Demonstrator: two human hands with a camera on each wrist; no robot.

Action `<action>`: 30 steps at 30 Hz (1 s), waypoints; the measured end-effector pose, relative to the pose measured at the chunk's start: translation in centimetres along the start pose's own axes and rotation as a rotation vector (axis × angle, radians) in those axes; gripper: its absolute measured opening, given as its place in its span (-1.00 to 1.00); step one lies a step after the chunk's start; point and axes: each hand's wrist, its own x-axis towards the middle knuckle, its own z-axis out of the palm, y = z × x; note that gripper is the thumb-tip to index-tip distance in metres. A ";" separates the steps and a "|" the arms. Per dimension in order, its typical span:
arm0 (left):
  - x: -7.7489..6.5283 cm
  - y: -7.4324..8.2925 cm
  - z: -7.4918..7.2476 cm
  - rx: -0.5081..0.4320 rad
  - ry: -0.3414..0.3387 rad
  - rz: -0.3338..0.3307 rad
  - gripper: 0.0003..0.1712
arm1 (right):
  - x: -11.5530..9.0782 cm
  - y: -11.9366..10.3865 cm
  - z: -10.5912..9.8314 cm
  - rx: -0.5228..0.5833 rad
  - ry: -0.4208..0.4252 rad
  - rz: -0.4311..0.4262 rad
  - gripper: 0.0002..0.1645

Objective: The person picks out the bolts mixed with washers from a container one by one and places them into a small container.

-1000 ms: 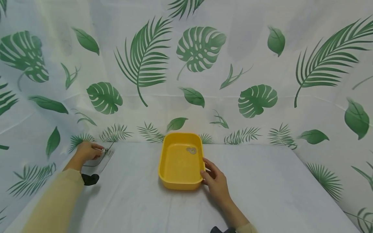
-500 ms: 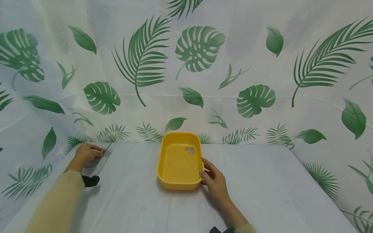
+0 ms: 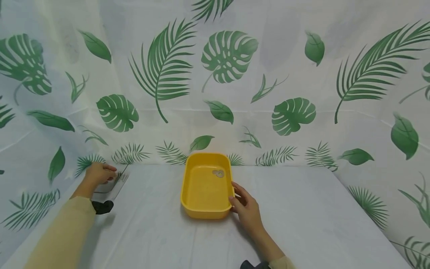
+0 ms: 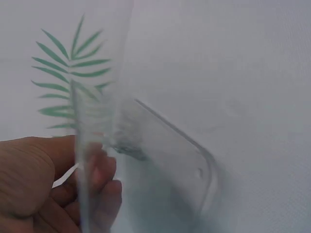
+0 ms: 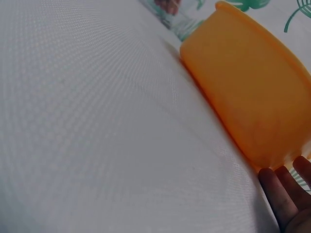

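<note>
A yellow plastic tray sits mid-table with a few small grey ring-shaped pieces near its far right corner. My right hand holds the tray's right side, thumb at the rim; the right wrist view shows its fingertips against the outer wall. At the far left, my left hand reaches over a clear plastic box. Small shiny pieces lie inside. Through the clear wall, the left thumb and curled fingers show close together; I cannot tell whether they hold a piece.
A white cloth covers the table. Behind it hangs a white sheet printed with green leaves, which also runs along both sides. Black straps circle the wrists below pale yellow sleeves.
My left hand has drawn back slightly to the left, away from the shiny bits at its fingertips, which now show more over the box. The right hand keeps its hold on the tray.
</note>
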 end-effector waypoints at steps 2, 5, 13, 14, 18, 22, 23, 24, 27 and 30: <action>-0.6 0.5 -0.6 0.029 -0.005 0.037 -0.58 | 0.0 0.1 0.2 0.004 -0.013 -0.006 -0.44; -1.8 1.8 -1.4 0.124 0.003 0.104 -0.56 | 0.1 0.1 0.6 0.020 -0.039 -0.029 -0.44; -4.7 6.6 0.1 0.232 0.080 0.279 -0.63 | 0.0 0.2 0.1 0.011 -0.016 -0.042 -0.43; -4.9 7.2 0.5 0.220 0.080 0.291 -0.62 | 0.0 0.1 0.0 0.009 -0.015 -0.038 -0.43; -5.9 9.2 2.1 0.180 0.074 0.322 -0.61 | 0.0 -0.1 -0.4 0.002 -0.004 -0.029 -0.42; -7.2 11.3 3.6 0.148 0.072 0.344 -0.57 | -0.1 -0.1 -0.8 0.000 -0.007 -0.017 -0.43; -7.5 11.8 3.9 0.144 0.067 0.350 -0.56 | -0.1 -0.1 -0.9 -0.003 -0.012 -0.013 -0.42; -7.8 12.2 4.3 0.141 0.060 0.354 -0.56 | -0.1 -0.2 -1.0 -0.010 -0.016 -0.007 -0.42; -8.3 13.5 5.1 0.149 0.036 0.383 -0.54 | 0.0 -0.7 -1.3 -0.046 -0.030 0.033 -0.40; -8.6 14.4 6.0 0.172 0.016 0.407 -0.52 | 0.1 -1.7 -1.8 -0.125 -0.058 0.100 -0.32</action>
